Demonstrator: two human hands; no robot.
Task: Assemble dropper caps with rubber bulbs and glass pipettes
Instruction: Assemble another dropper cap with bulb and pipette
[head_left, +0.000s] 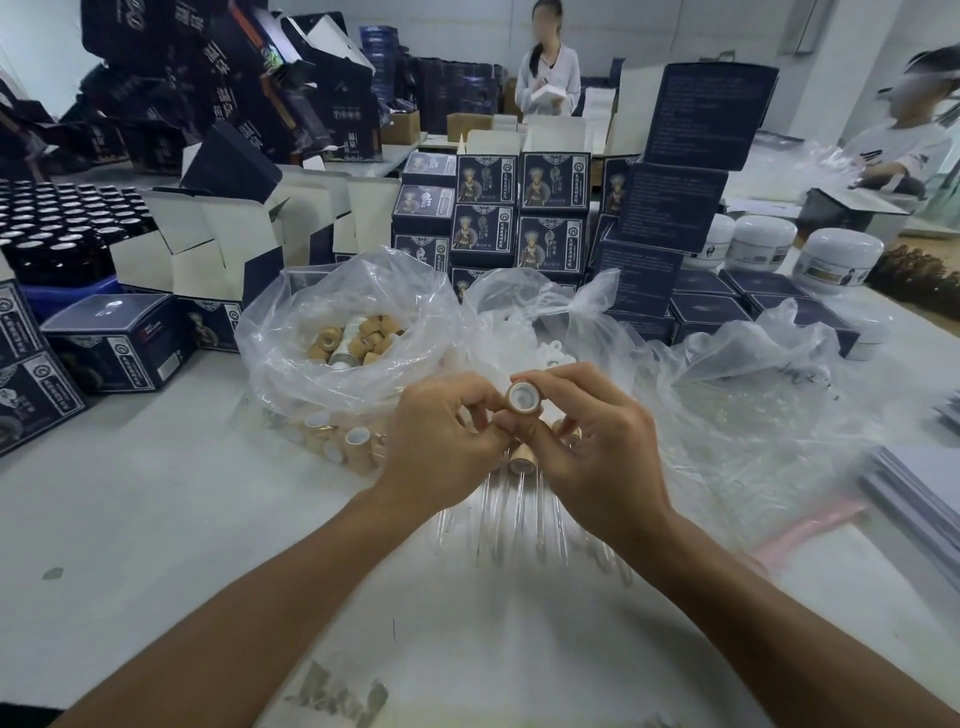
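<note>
A tan dropper cap (522, 397) with a white inside faces me, pinched between the thumb and fingers of my right hand (587, 441). My left hand (441, 436) has its fingers curled against the cap's left side, pinching something small that I cannot make out. Under my hands lie several assembled droppers, one tan cap (519, 460) and clear glass pipettes (498, 514) fanned out on the white table. A clear bag (322, 332) of loose tan caps stands behind on the left. A second bag (524, 332) holds white rubber bulbs.
Stacked dark blue boxes (519, 213) stand behind the bags. Open white cartons (218, 244) and dark bottles (57, 223) are at the left. White jars (836, 260) sit at the right. Crumpled clear plastic (769, 395) and a paper stack (919, 488) lie right. Two people are at the back.
</note>
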